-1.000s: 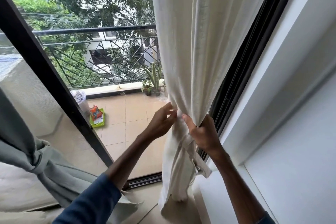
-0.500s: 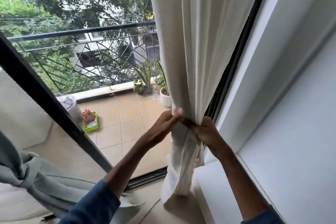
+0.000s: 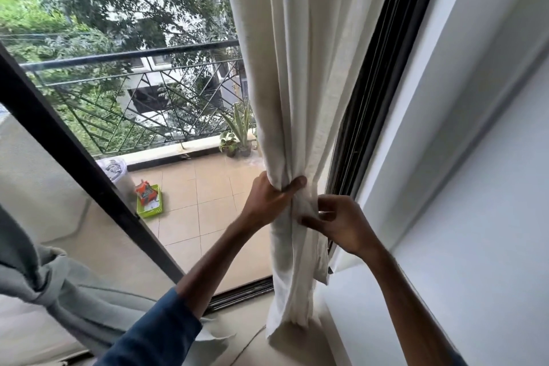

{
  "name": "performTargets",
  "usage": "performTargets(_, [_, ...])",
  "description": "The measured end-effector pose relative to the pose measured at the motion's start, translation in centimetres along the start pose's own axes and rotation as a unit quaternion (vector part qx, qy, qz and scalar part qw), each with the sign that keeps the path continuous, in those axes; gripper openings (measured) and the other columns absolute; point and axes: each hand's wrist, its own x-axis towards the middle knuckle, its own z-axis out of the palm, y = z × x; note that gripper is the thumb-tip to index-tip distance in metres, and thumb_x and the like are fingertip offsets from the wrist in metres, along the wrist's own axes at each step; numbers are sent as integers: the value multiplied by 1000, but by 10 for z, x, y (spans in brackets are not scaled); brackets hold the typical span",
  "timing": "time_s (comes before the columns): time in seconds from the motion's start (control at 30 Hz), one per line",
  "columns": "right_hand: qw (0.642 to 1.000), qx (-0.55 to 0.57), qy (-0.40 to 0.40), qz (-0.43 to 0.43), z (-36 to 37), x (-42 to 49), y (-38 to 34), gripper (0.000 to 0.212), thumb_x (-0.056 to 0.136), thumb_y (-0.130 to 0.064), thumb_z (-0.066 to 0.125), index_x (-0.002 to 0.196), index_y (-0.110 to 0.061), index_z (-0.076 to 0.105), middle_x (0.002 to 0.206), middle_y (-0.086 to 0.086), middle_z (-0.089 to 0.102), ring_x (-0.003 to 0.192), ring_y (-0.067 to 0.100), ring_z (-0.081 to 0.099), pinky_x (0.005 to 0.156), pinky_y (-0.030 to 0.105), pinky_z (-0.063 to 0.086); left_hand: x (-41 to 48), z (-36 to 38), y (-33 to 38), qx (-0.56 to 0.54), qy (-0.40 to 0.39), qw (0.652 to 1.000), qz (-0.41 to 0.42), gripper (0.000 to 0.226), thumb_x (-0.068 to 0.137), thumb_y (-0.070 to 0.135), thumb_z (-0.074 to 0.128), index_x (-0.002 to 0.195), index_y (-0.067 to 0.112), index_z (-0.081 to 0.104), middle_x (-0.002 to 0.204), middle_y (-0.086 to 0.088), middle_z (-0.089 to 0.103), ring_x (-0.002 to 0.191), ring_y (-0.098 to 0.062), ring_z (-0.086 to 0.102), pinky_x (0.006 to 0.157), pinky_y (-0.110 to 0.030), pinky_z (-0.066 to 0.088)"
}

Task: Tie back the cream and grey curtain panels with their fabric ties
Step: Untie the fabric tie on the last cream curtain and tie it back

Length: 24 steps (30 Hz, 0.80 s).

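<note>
the cream fabric curtain panel (image 3: 300,68) runs off the top edge, the knotted grey fabric panel (image 3: 47,279) off the left. cream folds hide fingers of the left hand (image 3: 267,202).

- cream curtain (image 3: 297,68): plain off-white;
- grey curtain (image 3: 44,276): plain pale grey-green;
- sleeve (image 3: 154,336): dark blue;
- door frame (image 3: 59,142): black;
- railing (image 3: 133,104): black bars in slanted, fanned lines;
- floor tiles (image 3: 208,205): tan squares, pale grout grid;
- tray (image 3: 153,211): bright green;
- packet (image 3: 145,192): orange;
- wall (image 3: 475,157): white.
</note>
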Motion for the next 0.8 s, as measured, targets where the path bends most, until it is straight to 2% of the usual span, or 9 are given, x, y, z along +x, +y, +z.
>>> performTargets(0.03, [1000,8,22,-6,-2,-3,-1,26,75,-27,89,96,-17,78,87,-10,78,81,3,74,74,23,59,1,-2,-1,-3,-1,1000,5,31,88,28,76,112,9,72,103,-3,72,91,-14,69,76,-27,56])
performTargets(0.1, [997,11,77,-7,-2,-8,-4,35,70,-28,93,97,-16,75,85,-7,77,77,4,74,70,16,57,2,-4,-5,-5,-20,1000,18,27,90,28,75,111,11,72,104,-3,73,92,-13,69,78,-29,57])
performTargets(0.23, [986,-46,157,6,-1,-8,-2,43,62,-45,94,89,-21,70,80,-8,74,72,1,69,65,9,51,3,-4,-11,-16,-68,997,25,24,93,31,70,110,15,72,103,0,75,96,-8,71,85,-38,59])
performTargets(0.37, [992,-39,119,25,-6,-12,-4,38,65,-42,93,91,-21,73,75,-6,74,67,2,68,61,12,52,6,-5,-15,-17,-63,997,34,29,93,34,69,114,13,70,105,-1,74,98,-11,70,85,-40,59])
performTargets(0.47, [999,-10,47,14,-20,-13,2,19,80,-31,84,93,-18,79,78,-6,78,73,4,72,69,20,53,10,-9,-17,-21,-62,997,35,32,94,33,69,119,12,68,110,-2,73,103,-12,69,90,-41,57])
performTargets(0.53, [999,-18,33,10,-32,-12,10,10,88,-30,77,90,-21,81,79,-5,78,75,5,70,73,27,52,10,-11,-17,-29,-83,996,34,35,94,34,69,122,13,67,114,0,73,107,-11,68,93,-41,57])
performTargets(0.63, [995,-57,80,17,-39,-5,17,7,90,-23,75,90,-23,82,79,-8,78,76,5,71,73,28,53,4,-12,-17,-52,-142,988,30,41,92,36,71,127,14,64,118,2,72,111,-10,67,97,-38,56])
performTargets(0.7, [985,-114,130,14,-36,5,16,8,87,-20,74,87,-23,82,81,-10,77,83,7,72,78,26,52,-2,-11,-19,-60,-165,984,24,41,92,35,72,125,13,65,118,1,73,111,-12,68,96,-42,56])
performTargets(0.8, [971,-166,173,-8,-19,24,11,13,79,-30,72,80,-19,79,93,3,75,99,15,66,85,27,47,-6,-11,-27,-87,-180,980,22,37,93,35,70,121,11,69,115,-6,74,110,-21,70,94,-51,56])
